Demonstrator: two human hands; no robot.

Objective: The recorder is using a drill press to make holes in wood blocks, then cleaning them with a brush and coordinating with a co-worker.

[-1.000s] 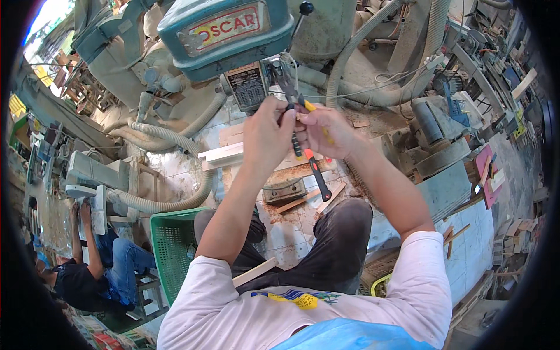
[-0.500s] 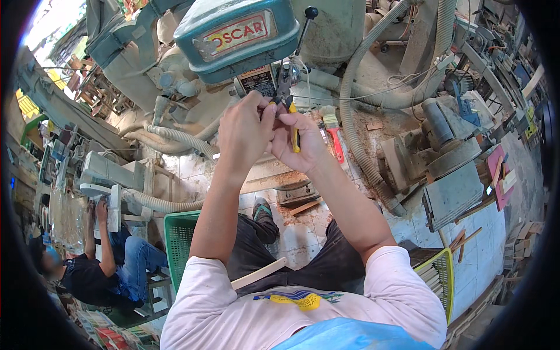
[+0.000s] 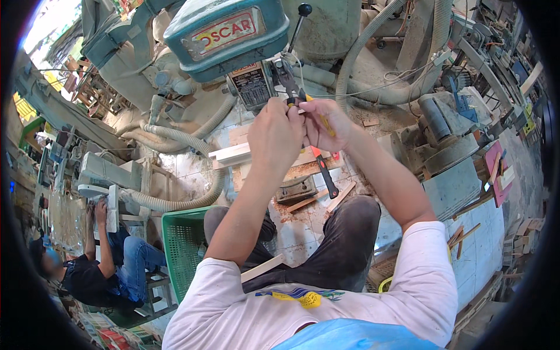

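In front of the teal drill press (image 3: 227, 38) I hold pliers (image 3: 286, 79) with yellow and black handles. Their metal jaws point up beside the machine's spindle area; what lies between the jaws is too small to make out. My right hand (image 3: 329, 116) is closed around one handle, which sticks out below the fingers. Close against it, my left hand (image 3: 277, 131) is closed at the other handle, its fingertips partly hidden. Under my hands, a tool with an orange and black handle (image 3: 325, 172) slants down past the drill press table.
Pale wooden strips (image 3: 233, 153) lie at the drill press table, left of my hands. A green basket (image 3: 184, 248) stands by my left leg, and a wood strip (image 3: 262, 268) rests on my lap. Ribbed hoses (image 3: 181, 201) run about. Another person (image 3: 105, 262) works at far left.
Both hands, with the pliers, have shifted right and slightly down. My knees have come further into view, and the wooden strips and orange-and-black handle now show.
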